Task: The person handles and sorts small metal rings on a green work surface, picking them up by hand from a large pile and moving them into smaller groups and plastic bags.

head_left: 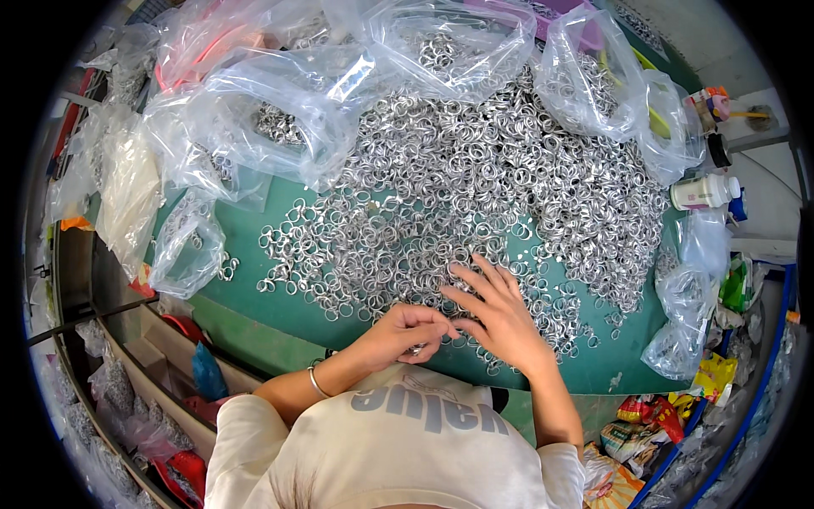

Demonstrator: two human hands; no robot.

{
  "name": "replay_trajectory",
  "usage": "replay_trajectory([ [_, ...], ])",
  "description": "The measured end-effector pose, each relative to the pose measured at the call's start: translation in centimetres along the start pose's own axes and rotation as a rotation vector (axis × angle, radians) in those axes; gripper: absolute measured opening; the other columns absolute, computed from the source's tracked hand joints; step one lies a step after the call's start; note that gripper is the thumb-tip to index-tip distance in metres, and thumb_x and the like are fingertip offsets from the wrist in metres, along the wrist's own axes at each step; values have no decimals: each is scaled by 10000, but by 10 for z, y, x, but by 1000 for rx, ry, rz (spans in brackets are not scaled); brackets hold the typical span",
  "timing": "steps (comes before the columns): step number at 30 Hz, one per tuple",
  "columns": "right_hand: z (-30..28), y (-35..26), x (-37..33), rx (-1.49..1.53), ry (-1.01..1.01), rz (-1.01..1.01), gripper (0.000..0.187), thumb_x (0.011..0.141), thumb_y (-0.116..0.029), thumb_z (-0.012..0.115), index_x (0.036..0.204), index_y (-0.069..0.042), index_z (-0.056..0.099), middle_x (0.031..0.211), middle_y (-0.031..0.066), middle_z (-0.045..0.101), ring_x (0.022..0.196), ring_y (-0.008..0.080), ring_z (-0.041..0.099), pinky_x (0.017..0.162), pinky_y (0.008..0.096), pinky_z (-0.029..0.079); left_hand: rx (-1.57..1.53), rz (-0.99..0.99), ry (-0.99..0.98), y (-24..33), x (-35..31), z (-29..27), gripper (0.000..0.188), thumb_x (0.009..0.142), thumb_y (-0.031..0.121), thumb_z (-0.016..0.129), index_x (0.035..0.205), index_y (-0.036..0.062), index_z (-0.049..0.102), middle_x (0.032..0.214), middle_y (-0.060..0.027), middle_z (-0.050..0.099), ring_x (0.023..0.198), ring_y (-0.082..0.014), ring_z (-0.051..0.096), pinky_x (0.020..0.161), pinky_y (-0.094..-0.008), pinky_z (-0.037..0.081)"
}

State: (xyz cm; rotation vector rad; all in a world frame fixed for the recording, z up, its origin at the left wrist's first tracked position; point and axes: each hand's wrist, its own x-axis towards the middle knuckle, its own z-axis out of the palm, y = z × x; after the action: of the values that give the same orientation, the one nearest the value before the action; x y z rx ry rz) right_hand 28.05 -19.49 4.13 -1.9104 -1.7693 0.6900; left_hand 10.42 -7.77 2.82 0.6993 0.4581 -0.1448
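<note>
A wide heap of small silver metal rings (475, 157) covers the green tabletop, thinning into a loose scatter toward me. My left hand (405, 332) is closed at the table's near edge, fingers curled in. Silvery bits that look like rings show beneath those fingers, mostly hidden by the palm. Beside it, my right hand (500, 321) lies palm down with fingers spread over the scattered rings. Its thumb is close to the left fingertips; whether they touch I cannot tell.
Clear plastic bags (449, 51) holding rings line the far side. A smaller bag (188, 242) lies at the left, another (678, 322) at the right edge. A white bottle (705, 192) lies at the right. Drawers (157, 348) stand at the lower left, colourful packets (649, 416) at the lower right.
</note>
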Motion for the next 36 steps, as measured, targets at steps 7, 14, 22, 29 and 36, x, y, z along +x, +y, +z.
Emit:
replay_trajectory([
  [7,-16,6,-34,28,90,21,204,773,-145,698,964,-78,685,1223,50,576,1251,288,455,1041,486,307,-18,2,15,-2,0,-4,211,960,142,509,982,-17,645,551,-13,475,442,-53,363,396,-205,241],
  [14,-19,23,-49,186,510,281,134,798,-33,651,928,-13,674,985,111,662,983,272,611,878,373,432,-10,-1,31,-5,2,-3,200,954,127,514,973,-17,651,560,-24,489,460,-61,399,396,-204,253],
  [22,-12,19,-42,115,576,392,161,786,18,640,944,-1,663,963,120,655,896,259,594,827,334,450,233,17,195,0,2,6,184,936,130,551,1000,0,665,602,9,514,538,-46,455,455,-194,328],
  [29,3,9,-31,-191,518,316,145,728,-68,718,857,-52,656,894,66,560,852,258,504,756,373,357,627,243,345,7,10,6,176,918,83,562,1041,14,667,644,24,542,575,-32,468,500,-194,364],
  [36,6,5,-26,-164,492,344,207,758,-97,700,950,-40,649,969,89,549,910,273,502,788,401,358,991,470,517,8,19,5,211,868,22,592,1068,38,654,690,-50,589,540,-125,513,509,-270,424],
])
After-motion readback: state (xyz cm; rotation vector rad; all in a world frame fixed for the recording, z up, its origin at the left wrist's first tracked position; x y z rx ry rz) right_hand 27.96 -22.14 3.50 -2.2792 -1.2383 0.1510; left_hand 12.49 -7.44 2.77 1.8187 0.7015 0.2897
